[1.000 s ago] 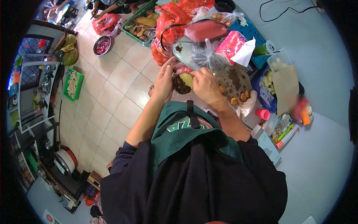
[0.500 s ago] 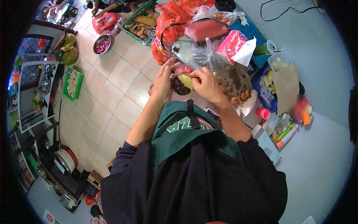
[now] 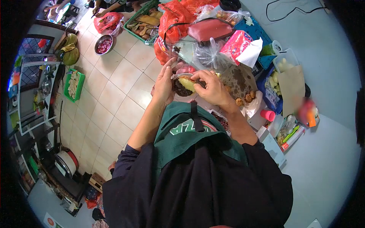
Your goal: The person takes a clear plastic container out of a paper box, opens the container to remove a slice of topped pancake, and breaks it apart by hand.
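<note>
In front of my green apron sits a clear plastic food container (image 3: 182,98) with dark crumbly food (image 3: 181,89) and a yellow piece of food (image 3: 187,84) in it. My left hand (image 3: 164,84) grips the container's left side, fingers pointing away from me. My right hand (image 3: 211,88) is closed in a pinch at the yellow piece's right edge; what lies between its fingertips is too small to make out. Just beyond is a pink-red item (image 3: 185,69) under clear plastic. An open transparent lid (image 3: 186,51) lies behind it.
Brown paper (image 3: 237,79) with fried balls (image 3: 249,95) lies right of my hand. Beyond stand red bags (image 3: 175,24), a pink pouch (image 3: 211,29) and a tissue pack (image 3: 237,45). On the tiled floor are a bowl of red pieces (image 3: 103,45) and a green basket (image 3: 74,85). Another person's hands (image 3: 100,13) show at top.
My right hand has shifted slightly, its fingers more curled at the yellow piece, which looks a little moved and tilted. My left hand has moved slightly left.
</note>
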A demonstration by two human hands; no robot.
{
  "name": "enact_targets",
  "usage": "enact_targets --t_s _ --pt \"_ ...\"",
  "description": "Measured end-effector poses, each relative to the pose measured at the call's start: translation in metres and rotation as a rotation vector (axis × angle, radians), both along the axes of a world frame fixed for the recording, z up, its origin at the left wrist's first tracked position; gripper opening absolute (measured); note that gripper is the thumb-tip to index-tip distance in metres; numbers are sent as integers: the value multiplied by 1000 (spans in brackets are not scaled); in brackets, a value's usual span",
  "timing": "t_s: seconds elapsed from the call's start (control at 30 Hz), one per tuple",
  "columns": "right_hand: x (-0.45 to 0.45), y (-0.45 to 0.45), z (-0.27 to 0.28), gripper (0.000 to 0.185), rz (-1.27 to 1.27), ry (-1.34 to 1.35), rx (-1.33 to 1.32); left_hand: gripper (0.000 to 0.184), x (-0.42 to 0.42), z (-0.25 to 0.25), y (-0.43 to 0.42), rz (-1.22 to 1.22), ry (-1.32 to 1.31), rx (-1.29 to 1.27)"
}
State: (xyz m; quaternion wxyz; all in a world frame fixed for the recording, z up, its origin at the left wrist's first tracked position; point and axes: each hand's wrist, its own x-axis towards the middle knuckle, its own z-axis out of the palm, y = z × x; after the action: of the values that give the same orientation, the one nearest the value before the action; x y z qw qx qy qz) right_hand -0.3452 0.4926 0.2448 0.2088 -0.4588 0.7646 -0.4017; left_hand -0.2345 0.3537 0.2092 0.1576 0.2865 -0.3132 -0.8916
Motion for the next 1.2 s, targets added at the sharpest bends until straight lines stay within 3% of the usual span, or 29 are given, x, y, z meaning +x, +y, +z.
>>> enact_targets --t_s 0.13,0.53,0.73,0.83,1.03,1.2 --pt "-2 2 -2 18 14 -71 125 39 -1 0 0 2 -3 2" --pt "-1 2 7 17 -7 -366 64 39 -1 6 1 -3 -27 39" --pt "-8 2 -5 15 -39 -674 100 39 -1 5 2 -10 -27 70" --pt "-6 0 -14 21 -79 -806 -62 39 0 3 2 -9 -25 67" --pt "-12 1 -9 32 -6 -845 119 40 -2 -9 3 -21 -4 27" --pt "-17 3 0 28 81 -818 196 40 -4 -7 5 -29 -9 35"
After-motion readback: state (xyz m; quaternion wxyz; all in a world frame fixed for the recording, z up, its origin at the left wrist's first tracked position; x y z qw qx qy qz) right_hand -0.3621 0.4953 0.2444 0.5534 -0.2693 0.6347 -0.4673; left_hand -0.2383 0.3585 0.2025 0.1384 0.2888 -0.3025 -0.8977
